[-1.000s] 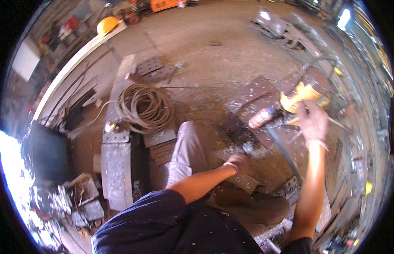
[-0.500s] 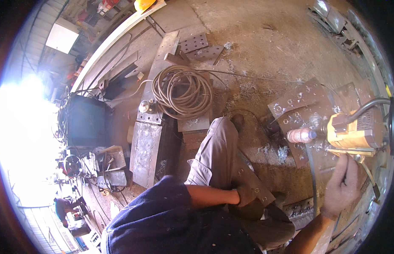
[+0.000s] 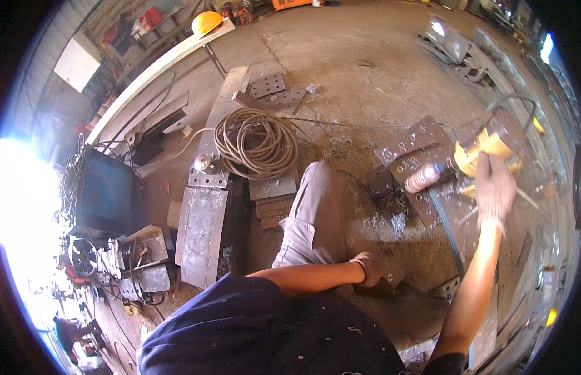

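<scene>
Since half a second ago, my right hand has gone from the near edge of the yellow power tool up over its body, and the tool sits farther in from the rim of my view. It stands between two and three o'clock, on flat steel plates scattered with shavings. Gloved fingers of that hand lie across the yellow body; I cannot tell whether they are clenched round any part of it. Just beside the tool, toward its eight o'clock, is a pinkish bottle. Between four and five, near my trouser leg, is my gloved left hand, too dim for me to tell whether its fingers grasp anything. Toward eleven o'clock rests a coil of brown hose. A metal beam lies at eight, a dark box stands at nine, and far off at eleven a yellow hard hat sits on a long pale plank.
</scene>
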`<action>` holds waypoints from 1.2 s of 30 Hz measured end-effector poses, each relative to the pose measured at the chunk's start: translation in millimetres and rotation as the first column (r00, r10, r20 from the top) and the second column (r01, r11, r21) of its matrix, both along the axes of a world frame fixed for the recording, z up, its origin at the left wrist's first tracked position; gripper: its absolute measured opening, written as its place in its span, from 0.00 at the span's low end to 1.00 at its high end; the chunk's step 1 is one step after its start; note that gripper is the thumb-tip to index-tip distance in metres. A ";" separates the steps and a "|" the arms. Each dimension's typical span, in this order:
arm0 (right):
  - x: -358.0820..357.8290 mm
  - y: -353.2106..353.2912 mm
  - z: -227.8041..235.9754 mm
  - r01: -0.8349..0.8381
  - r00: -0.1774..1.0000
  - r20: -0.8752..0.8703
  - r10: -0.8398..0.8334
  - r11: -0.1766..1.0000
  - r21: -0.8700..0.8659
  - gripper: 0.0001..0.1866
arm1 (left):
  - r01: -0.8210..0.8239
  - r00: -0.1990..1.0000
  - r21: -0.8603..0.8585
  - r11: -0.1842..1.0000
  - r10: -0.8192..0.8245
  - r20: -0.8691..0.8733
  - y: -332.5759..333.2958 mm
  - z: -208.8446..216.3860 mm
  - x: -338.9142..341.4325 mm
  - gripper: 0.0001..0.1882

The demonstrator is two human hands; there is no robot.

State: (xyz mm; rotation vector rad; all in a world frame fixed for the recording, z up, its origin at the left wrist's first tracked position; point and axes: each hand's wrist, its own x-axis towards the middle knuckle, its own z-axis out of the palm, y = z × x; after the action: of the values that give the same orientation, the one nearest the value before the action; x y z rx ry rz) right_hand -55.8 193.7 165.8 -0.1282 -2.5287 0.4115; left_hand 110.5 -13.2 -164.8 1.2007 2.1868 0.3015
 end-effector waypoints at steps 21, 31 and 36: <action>17.3 6.2 24.5 0.059 0.980 0.182 -0.079 0.992 0.109 0.26 | -0.250 0.964 0.019 0.968 0.247 0.098 29.5 144.1 -47.7 0.30; 6.5 154.7 84.1 0.374 0.911 -0.158 -0.380 0.925 -0.070 0.25 | -0.720 0.689 -0.010 0.694 0.717 0.102 -27.5 22.7 -160.7 0.27; 29.0 310.4 29.7 0.451 0.830 -0.166 -0.532 0.465 0.762 0.22 | -0.825 0.563 0.051 0.562 0.814 0.140 -11.4 6.0 -193.6 0.25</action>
State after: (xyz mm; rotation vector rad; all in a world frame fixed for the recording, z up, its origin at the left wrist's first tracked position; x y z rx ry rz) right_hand -26.8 504.1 195.5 -0.5347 -2.3624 -0.9706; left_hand -83.1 -24.6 -158.8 0.0765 2.5216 0.8574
